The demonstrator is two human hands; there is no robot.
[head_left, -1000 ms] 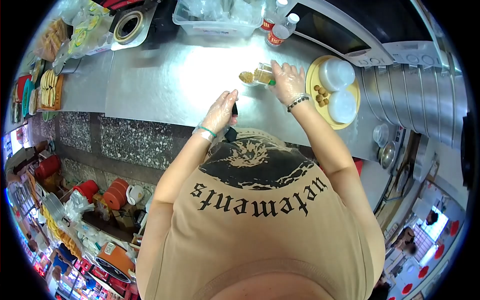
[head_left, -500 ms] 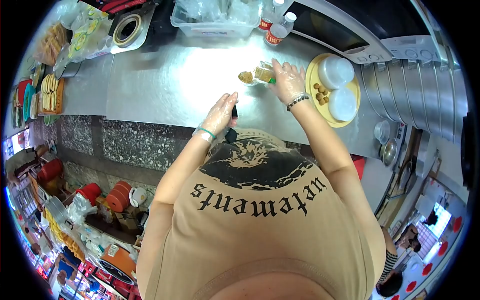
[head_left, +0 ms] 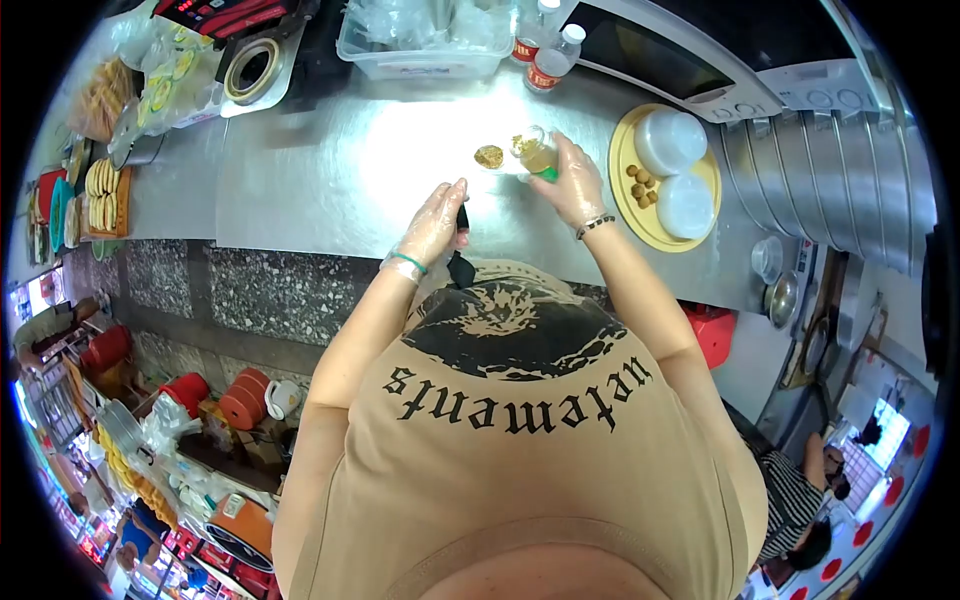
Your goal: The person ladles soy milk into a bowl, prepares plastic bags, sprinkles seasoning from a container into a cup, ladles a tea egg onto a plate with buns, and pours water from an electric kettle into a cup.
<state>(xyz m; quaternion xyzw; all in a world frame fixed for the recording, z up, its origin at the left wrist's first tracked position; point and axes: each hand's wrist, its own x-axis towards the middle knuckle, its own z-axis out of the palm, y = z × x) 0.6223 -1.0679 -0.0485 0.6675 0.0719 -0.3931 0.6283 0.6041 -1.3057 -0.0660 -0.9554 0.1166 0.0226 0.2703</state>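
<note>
Clear plastic gloves cover both hands. My right hand (head_left: 578, 182) is closed round a small clear jar (head_left: 537, 155) with brown-yellow contents and a green patch on its side. The jar is tilted, its mouth toward the left. Beside that mouth, a small mound of brown food (head_left: 489, 157) lies over the steel counter (head_left: 300, 190). My left hand (head_left: 433, 222) is closed on a black object (head_left: 462, 217) near the counter's front edge; the rest of the object is hidden by the fingers.
Right of the jar, a yellow tray (head_left: 626, 222) holds two white round containers (head_left: 686, 207) and several brown balls (head_left: 641, 190). Two bottles (head_left: 548, 68) and a plastic bin (head_left: 425, 65) stand at the back, near a microwave (head_left: 650, 62). People are visible at both lower corners.
My right hand has moved slightly down, and the jar has turned so its mouth points more up and left. My left hand has shifted slightly left.
</note>
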